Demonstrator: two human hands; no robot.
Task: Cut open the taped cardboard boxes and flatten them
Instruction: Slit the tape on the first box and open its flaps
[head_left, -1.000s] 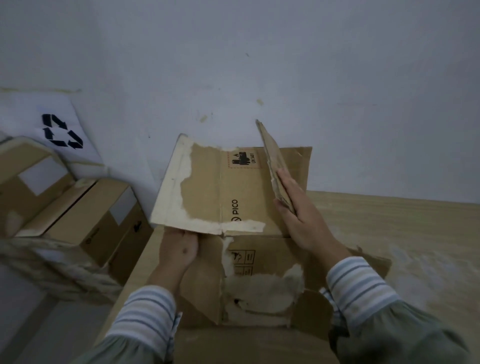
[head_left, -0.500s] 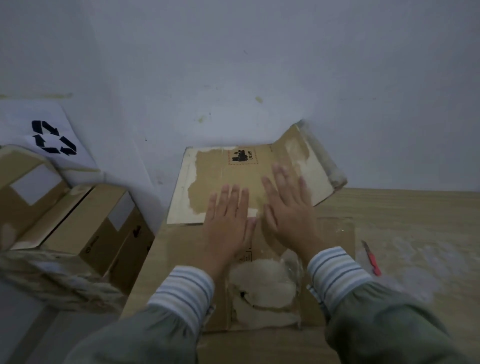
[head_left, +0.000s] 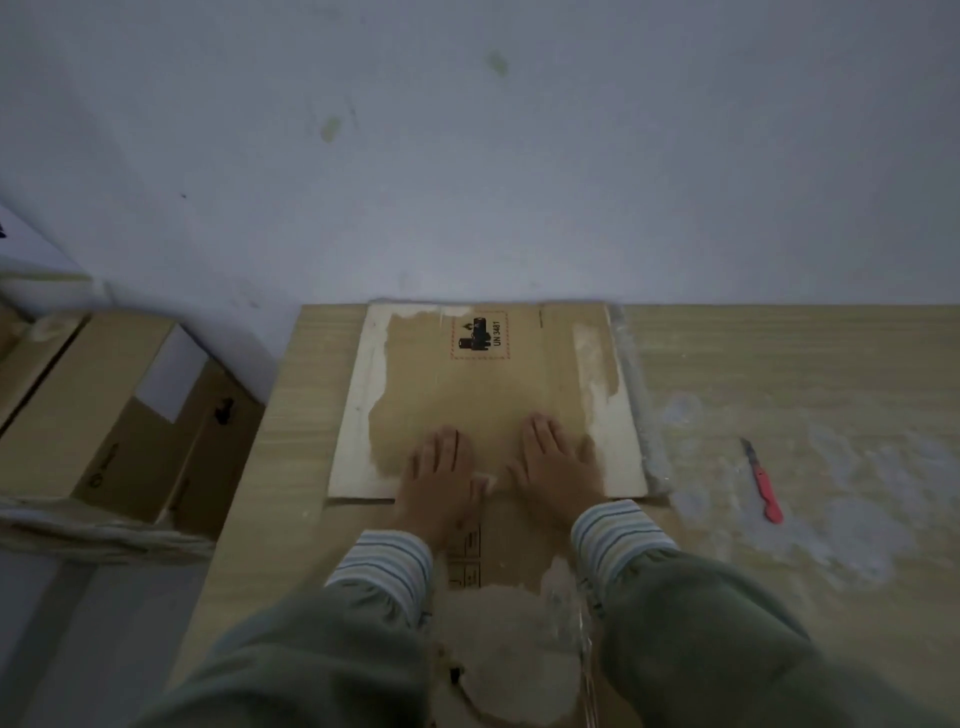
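Pale blue-grey wall fills the upper half of the frame, marked by a few small stains. Below it a light wood-grain table runs from the centre to the right edge, with whitish scuffed patches on its right part.

Flat on the table at the centre of the frame lies the flattened cardboard box, its far edge against the wall. Its brown surface is torn along the left and right sides, showing pale strips, and a printed hazard label reading UN 3481 sits near its upper edge. More of the cardboard, with a large torn pale patch, continues toward the bottom of the frame between the person's sleeves.

Both hands press down on the box side by side, just apart. The left hand lies palm down with straight fingers close together, gripping nothing. The right hand lies the same way, fingers extended and flat on the cardboard, holding nothing. Striped cuffs and green sleeves reach in from the bottom of the frame.

A red utility knife lies on the table at the right, well apart from the hands. At the left edge of the frame, beside the table and lower, stand other cardboard boxes that keep their box shape.
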